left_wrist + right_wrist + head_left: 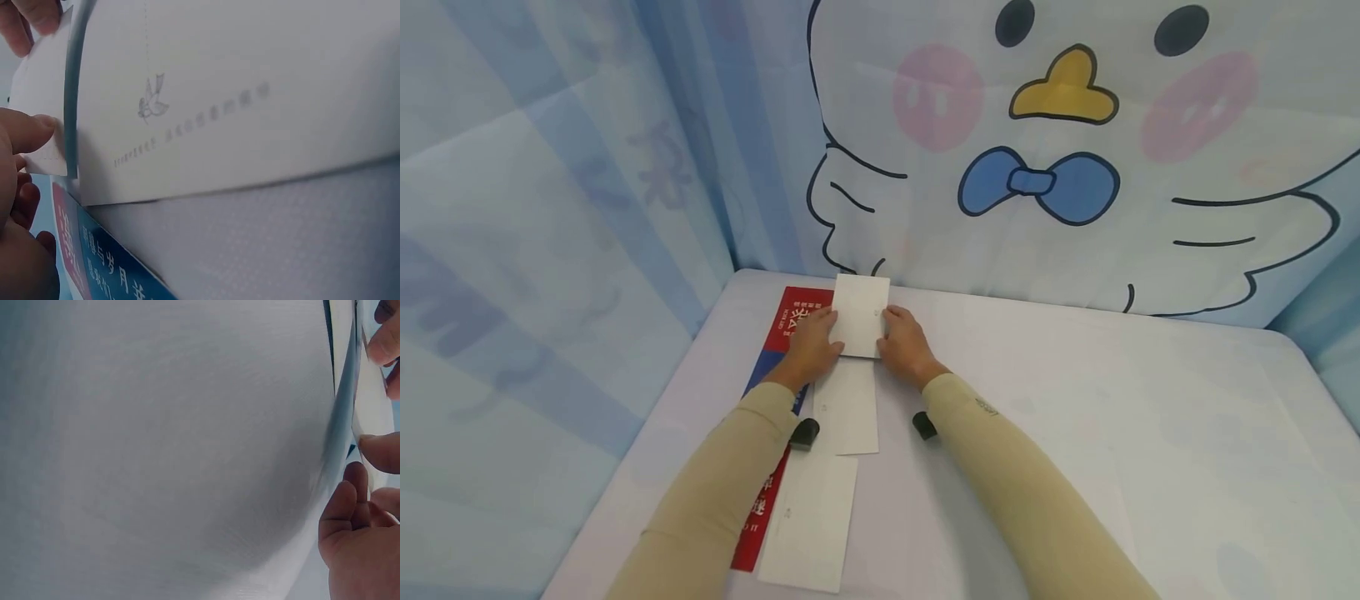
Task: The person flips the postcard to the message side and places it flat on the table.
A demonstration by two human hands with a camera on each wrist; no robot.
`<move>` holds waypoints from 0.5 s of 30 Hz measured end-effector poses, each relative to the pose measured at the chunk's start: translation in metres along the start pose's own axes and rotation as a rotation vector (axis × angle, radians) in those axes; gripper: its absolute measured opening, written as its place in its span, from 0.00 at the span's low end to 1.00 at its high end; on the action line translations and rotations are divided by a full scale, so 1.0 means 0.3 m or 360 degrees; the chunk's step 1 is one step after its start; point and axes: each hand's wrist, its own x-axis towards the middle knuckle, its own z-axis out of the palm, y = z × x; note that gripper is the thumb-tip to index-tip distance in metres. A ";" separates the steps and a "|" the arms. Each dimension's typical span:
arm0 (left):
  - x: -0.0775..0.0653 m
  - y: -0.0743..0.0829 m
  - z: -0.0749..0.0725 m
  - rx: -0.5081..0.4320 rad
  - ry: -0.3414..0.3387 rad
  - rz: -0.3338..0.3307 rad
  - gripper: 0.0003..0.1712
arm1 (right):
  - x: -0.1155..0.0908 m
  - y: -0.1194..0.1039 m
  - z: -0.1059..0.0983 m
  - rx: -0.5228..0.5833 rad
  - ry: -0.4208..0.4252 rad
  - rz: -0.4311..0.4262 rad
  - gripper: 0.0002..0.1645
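Observation:
My left hand (811, 348) and right hand (908, 346) hold a white card (861, 315) by its two side edges, near the far side of the table. The thumbs lie near its lower corners. A second white card (855, 407) lies just below it, partly under its near edge. In the left wrist view this second card (219, 112) shows a small line-drawn bird and a row of print. The right wrist view shows the right hand (365, 544) with its thumb at the held card's edge. A third white card (811, 525) lies nearest the front.
A long red and blue printed strip (748, 537) runs along the left of the cards, partly covered by the left arm. Small black blocks (805, 434) sit at both wrists. The white table (1112, 433) meets a patterned curtain (940, 233) at the back.

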 end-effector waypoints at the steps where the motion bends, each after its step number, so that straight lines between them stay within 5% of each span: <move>1: 0.000 0.001 0.001 0.0028 -0.0004 -0.0003 0.37 | 0.001 0.003 0.001 -0.0005 -0.0015 0.0000 0.34; 15: 0.001 -0.001 0.004 0.0180 -0.0109 -0.0072 0.37 | 0.017 0.021 0.018 -0.0048 -0.0168 0.0045 0.35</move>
